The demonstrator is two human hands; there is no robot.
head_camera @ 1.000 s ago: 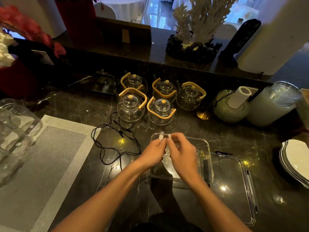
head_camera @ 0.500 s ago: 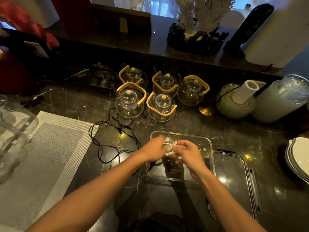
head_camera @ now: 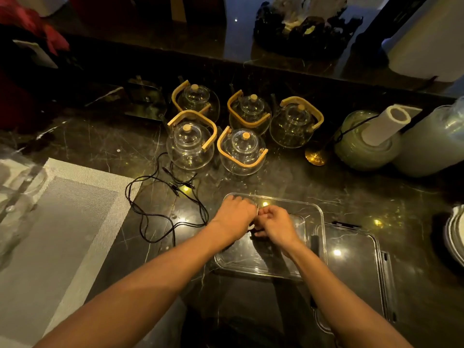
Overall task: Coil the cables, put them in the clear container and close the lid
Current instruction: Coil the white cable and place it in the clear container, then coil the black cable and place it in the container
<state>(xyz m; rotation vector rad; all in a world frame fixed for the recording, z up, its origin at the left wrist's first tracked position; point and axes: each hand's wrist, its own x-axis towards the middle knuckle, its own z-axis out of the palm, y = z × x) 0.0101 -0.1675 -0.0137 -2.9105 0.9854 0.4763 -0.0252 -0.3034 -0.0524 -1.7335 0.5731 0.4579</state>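
Note:
A clear container (head_camera: 319, 217) stands open on the dark marble counter. Both hands are low inside it, side by side. My left hand (head_camera: 234, 216) and my right hand (head_camera: 275, 223) are closed together on a small coiled white cable, which is almost fully hidden between the fingers. The clear lid (head_camera: 351, 270) lies flat to the right of the container, touching its side. A black cable (head_camera: 160, 209) lies loose and uncoiled on the counter left of the container, its plugs near the teapots.
Several glass teapots (head_camera: 190, 146) with wooden handles stand behind the container. A grey placemat (head_camera: 62, 234) lies at the left, with glassware at its far edge. A green jar (head_camera: 364, 144), a tall plastic jar (head_camera: 437, 141) and stacked plates (head_camera: 455, 234) sit to the right.
My hands have gone from holding the white cable up above the container, plug showing, down into the container with the cable bunched between them. The camera has tilted down.

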